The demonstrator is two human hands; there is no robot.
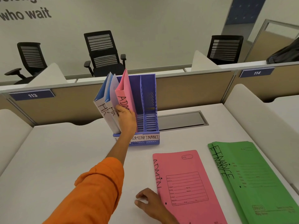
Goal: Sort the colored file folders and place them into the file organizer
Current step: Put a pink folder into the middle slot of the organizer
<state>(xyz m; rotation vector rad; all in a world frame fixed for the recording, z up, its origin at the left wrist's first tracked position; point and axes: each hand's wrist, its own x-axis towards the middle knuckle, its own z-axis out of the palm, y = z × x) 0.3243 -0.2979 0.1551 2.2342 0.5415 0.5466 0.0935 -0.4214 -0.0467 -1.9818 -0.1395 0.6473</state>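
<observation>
Nearest, at 6 o'clock, the right hand (146,202) rests loosely curled on the counter (64,151), holding nothing, just beside a flat pink ADMIN folder (186,183). At 4 o'clock lie two green FINANCE folders (252,175), unsorted. At 12 o'clock the left hand (127,121) grips an upright pink folder (125,88) in the middle slot of the blue file organizer (149,101). Its left slot holds two HR folders (105,101); the FINANCE slot shows none. Roughly half looks done, with three folders left to file.
</observation>
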